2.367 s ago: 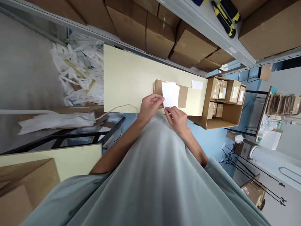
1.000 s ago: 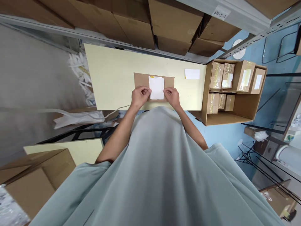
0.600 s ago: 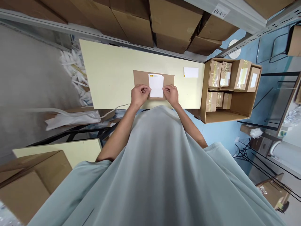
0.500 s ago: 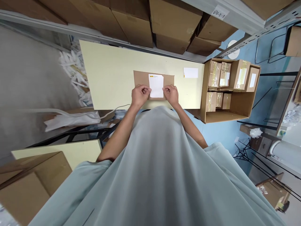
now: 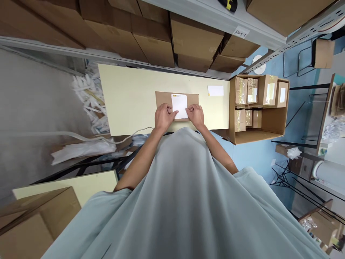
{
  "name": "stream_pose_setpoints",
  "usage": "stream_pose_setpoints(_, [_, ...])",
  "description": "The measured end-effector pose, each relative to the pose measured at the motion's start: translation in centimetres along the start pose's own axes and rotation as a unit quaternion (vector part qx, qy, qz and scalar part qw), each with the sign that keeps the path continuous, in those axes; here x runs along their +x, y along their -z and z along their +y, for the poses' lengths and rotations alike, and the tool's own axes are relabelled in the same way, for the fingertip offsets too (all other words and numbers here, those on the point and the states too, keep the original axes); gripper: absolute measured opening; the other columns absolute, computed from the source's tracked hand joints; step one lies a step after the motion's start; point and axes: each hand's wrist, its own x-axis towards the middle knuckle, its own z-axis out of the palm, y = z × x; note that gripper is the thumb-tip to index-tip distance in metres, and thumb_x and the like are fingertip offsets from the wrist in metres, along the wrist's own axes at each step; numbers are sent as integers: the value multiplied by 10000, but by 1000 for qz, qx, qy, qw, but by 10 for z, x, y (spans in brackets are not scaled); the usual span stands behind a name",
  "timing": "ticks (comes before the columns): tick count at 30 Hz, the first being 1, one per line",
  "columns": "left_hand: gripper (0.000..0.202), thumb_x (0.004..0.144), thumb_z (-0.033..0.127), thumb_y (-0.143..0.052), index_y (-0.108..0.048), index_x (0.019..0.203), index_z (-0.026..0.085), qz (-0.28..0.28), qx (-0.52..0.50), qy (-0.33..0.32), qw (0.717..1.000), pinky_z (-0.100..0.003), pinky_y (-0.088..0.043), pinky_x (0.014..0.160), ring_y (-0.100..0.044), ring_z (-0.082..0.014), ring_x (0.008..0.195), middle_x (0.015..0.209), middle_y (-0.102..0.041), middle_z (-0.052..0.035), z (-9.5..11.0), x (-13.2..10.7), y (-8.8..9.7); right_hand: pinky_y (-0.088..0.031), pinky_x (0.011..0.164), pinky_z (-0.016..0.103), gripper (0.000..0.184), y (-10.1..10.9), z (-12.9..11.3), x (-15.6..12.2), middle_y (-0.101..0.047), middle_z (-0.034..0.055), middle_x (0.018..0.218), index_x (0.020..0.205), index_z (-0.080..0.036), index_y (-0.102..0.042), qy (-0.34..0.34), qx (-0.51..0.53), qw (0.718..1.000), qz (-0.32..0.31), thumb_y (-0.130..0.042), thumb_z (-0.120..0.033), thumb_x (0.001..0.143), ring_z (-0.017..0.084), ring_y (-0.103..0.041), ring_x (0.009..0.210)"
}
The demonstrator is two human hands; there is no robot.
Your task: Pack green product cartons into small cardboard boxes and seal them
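Before us runs a long, pale-yellow rectangular tabletop [image 5: 132,102], with an open brown cardboard carton [image 5: 272,125] at its right end (smaller taped boxes [image 5: 252,90] stand inside it). A rectangular brown cardboard piece [image 5: 163,98] lies mid-table. Our left hand [image 5: 164,117] has its fingers curled and its thumb on the sheet's lower left edge; our right hand's [image 5: 196,115] fingertips bunch close together at the right edge. Whether either grips or merely presses, we cannot tell. Between them, over the cardboard's middle, is the white rectangular paper sheet [image 5: 179,106]. Farther right lies a smaller white slip [image 5: 216,90].
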Motion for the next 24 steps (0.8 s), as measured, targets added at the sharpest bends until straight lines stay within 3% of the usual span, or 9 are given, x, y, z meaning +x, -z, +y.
stream_pose_setpoints(3, [204, 1023, 337, -753, -691, 1199, 253, 11, 1, 13, 1000, -484, -619, 1010, -754, -320, 977, 933, -742, -60, -3, 2, -1, -566, 1130, 437, 382, 4, 1, -6, -741, 129, 1177, 1439, -139, -745, 31, -33, 999, -19, -744, -382, 1144, 315, -654, 1183])
stream_pose_setpoints(6, [368, 1110, 414, -617, -707, 1394, 197, 13, 36, -51, 998, -562, -572, 1179, -735, -399, 1322, 1331, -788, -203, -1, 2, -2, -582, 1158, 477, 679, 12, -1, -9, -706, 172, 1340, 1735, -169, -571, 97, -91, 989, -59, -713, -495, 1156, 345, -665, 1244])
stream_pose_setpoints(8, [562, 1156, 499, -521, -658, 1579, 156, -20, 60, -133, 989, -616, -433, 1353, -552, -440, 1628, 1674, -648, -260, 3, 2, -5, -600, 1147, 486, 749, 17, -5, -4, -679, 192, 1415, 1826, -202, -472, 126, -139, 977, -98, -645, -541, 1180, 359, -686, 1260])
stream_pose_setpoints(11, [796, 1180, 621, -395, -472, 1809, 139, -99, 81, -214, 968, -676, -160, 1483, -236, -438, 1838, 1908, -408, -232, 6, 6, -8, -621, 1119, 483, 707, 22, -14, 14, -658, 214, 1512, 1878, -232, -382, 127, -194, 962, -144, -469, -526, 1241, 365, -732, 1272])
stream_pose_setpoints(14, [899, 1160, 697, -386, -369, 1880, 159, -129, 91, -211, 965, -730, 1, 1483, -125, -444, 1866, 1955, -316, -208, 4, 12, -6, -626, 1095, 474, 671, 18, -20, 33, -685, 213, 1512, 1888, -240, -353, 94, -193, 964, -157, -317, -505, 1272, 334, -789, 1192])
stream_pose_setpoints(16, [910, 1151, 695, -418, -344, 1894, 175, -124, 87, -195, 969, -750, 48, 1476, -97, -451, 1869, 1966, -290, -192, 1, 17, 0, -624, 1092, 473, 676, 12, -20, 36, -715, 221, 1473, 1864, -203, -403, 78, -158, 975, -139, -333, -515, 1269, 324, -793, 1144])
stream_pose_setpoints(19, [883, 1150, 664, -451, -347, 1896, 203, -112, 77, -176, 975, -751, 76, 1478, -57, -441, 1874, 1967, -300, -162, 0, 22, 10, -611, 1141, 505, 697, 4, -15, 23, -721, 266, 1479, 1817, -119, -472, 90, -106, 985, -98, -403, -507, 1241, 358, -732, 1210])
stream_pose_setpoints(24, [903, 1147, 691, -464, -357, 1888, 187, -117, 68, -179, 975, -725, 96, 1485, -38, -429, 1877, 1969, -287, -176, 2, 20, 16, -580, 1200, 614, 783, -3, -12, 2, -680, 318, 1522, 1801, -53, -467, 89, -92, 988, -87, -369, -559, 1212, 418, -654, 1290])
